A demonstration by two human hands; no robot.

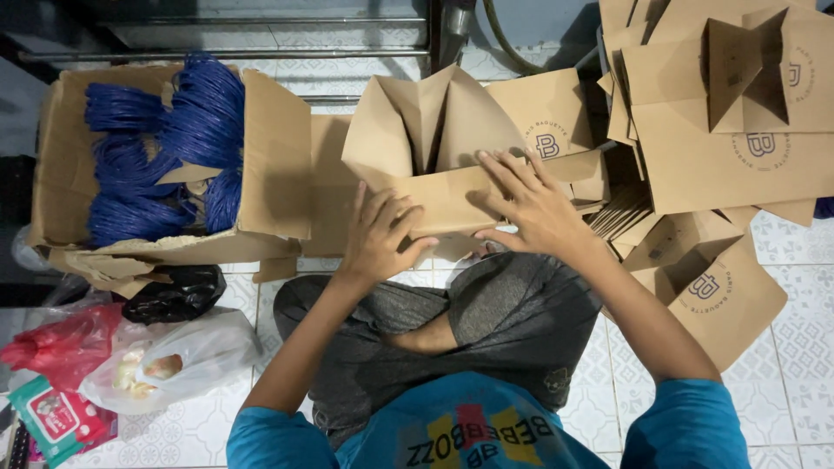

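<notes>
Brown paper bag [434, 187] pressed flat under both open hands [378, 239] [530, 208].

One cam only, worn on the person's head, looking almost straight down. Close range: the person's own shirt and crossed legs fill the bottom centre of the view, both forearms run up from the lower edge to the frame's middle. Left hand [380, 236] and right hand [532, 208] sit near centre, on a brown paper bag [434, 148]. View takes in the tiled floor [799, 330] all round: cardboard box [274, 165] at upper left, stack of paper bags [721, 130] at upper right. Top edge reaches a wall base w/ metal rails. No 2nd view, so no overlap.
</notes>
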